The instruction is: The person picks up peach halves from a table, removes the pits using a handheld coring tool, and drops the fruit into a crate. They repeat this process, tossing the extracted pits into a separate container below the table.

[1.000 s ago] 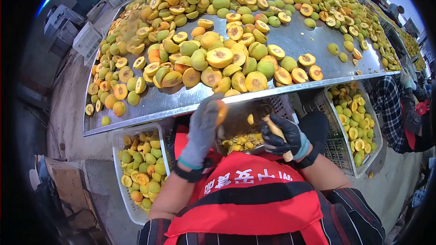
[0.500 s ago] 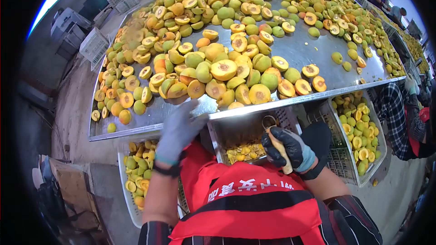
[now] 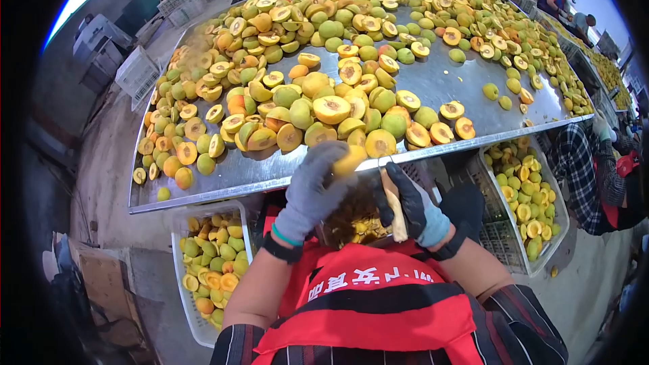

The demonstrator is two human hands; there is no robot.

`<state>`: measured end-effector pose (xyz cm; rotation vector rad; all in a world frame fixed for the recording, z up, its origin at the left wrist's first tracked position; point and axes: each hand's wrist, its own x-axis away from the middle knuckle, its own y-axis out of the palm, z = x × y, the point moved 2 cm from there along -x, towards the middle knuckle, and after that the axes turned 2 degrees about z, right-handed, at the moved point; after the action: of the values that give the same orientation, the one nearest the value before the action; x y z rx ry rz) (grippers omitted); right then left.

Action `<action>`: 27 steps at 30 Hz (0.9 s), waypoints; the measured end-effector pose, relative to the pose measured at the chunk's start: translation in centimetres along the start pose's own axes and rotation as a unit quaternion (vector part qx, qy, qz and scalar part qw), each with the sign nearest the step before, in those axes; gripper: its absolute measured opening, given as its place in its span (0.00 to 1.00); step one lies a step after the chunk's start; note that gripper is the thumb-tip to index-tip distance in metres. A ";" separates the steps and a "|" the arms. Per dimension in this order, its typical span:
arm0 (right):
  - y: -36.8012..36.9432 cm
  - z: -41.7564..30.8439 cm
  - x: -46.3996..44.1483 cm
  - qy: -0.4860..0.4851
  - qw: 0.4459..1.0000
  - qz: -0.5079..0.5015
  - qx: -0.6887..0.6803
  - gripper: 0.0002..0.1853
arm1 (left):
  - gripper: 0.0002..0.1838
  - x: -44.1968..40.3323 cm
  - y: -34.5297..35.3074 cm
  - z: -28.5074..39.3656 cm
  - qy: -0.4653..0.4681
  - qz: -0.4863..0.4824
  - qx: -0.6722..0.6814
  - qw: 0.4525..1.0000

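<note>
Here's the left hand [image 3: 314, 192] in its grey knit glove, pinching a blurred yellow-orange fruit [image 3: 349, 161] by the table's near rim; the black-and-grey-gloved right hand [image 3: 414, 207] grips a pale wooden-handled tool [image 3: 394, 204]. White plastic crates [image 3: 247, 230] of fruit flank them; beyond, halved fruit heaps [image 3: 314, 84] cover much of the shiny metal table [image 3: 270, 170].

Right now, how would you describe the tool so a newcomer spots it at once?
Start at the near edge of the metal table. There, the black-gloved right hand grips the tool. Its long, pale, wood-coloured handle stands out sharply against the black.
</note>
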<state>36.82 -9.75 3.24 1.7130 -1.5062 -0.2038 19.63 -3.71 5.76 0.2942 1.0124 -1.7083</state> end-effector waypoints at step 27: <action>4.5 0.8 1.9 -0.225 0.758 -0.004 0.613 0.17 | 0.38 5.3 0.9 2.1 -0.227 0.151 0.291 0.917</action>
<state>33.47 -11.54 6.47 2.8135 -2.2168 0.5613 18.94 -8.84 3.27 0.3866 0.0919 -1.6483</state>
